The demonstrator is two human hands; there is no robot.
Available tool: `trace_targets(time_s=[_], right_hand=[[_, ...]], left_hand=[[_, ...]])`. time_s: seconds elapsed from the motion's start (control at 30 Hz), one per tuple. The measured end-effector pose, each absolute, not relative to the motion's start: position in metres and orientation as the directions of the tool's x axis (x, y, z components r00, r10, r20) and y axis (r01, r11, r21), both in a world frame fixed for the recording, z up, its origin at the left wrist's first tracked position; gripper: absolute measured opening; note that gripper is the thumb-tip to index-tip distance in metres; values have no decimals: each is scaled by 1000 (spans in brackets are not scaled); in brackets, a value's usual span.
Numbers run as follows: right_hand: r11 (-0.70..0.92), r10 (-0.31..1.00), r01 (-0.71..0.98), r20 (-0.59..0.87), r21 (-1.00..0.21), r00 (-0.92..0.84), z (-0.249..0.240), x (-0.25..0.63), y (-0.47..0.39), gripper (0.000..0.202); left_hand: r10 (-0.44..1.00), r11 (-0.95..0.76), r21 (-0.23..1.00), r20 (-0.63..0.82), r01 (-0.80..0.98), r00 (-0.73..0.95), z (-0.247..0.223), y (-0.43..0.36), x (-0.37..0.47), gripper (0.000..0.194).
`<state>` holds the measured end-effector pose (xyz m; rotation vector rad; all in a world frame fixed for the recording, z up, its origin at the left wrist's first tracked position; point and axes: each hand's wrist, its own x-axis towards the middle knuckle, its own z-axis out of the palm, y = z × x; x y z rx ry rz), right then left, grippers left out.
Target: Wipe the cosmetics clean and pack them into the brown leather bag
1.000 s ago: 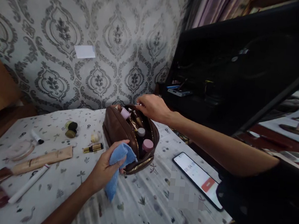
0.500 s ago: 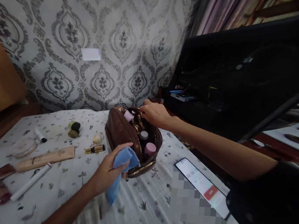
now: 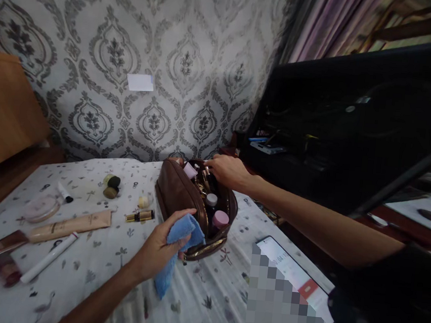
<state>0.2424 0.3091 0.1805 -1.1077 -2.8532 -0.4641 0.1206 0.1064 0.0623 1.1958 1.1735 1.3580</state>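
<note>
A brown makeup bag [image 3: 180, 191] stands unzipped on the patterned cloth. Inside it are a pink-lidded jar [image 3: 220, 219], a white-capped bottle [image 3: 211, 199], a pale pink item [image 3: 190, 171] and several gold-toned pieces. My left hand [image 3: 161, 245] is closed on a blue cloth [image 3: 176, 249] and rests against the bag's near end, the cloth hanging down. At the bag's far end, my right hand [image 3: 227, 173] reaches in over the rim with curled fingers. Whatever its fingertips hold is hidden.
On the left lie a beige tube [image 3: 72, 226], a white pen-like tube [image 3: 49, 257], a round compact [image 3: 41, 209] and a gold-and-black lipstick [image 3: 140, 216]. A phone [image 3: 292, 270] lies at right. Behind it stands a large black screen [image 3: 356, 124].
The view has shifted slightly, so everything sits a little further right and lower. My left hand keeps the cloth; my right hand stays at the bag's far end.
</note>
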Motion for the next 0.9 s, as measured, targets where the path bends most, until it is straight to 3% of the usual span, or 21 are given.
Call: trace_targets(time_s=[0.17,0.4,0.9], right_hand=[[692,664,702,233,170,-711,176,249,310,43],[690,662,697,218,195,-717,173,248,304,33],[677,698,722,188,141,-691,172,245,304,38]], left_hand=[[994,-91,995,88,-46,-64,60,107,120,58],[995,-85,995,81,-56,-62,61,106,119,59],[993,-119,992,118,-35,-19,55,109,117,62]])
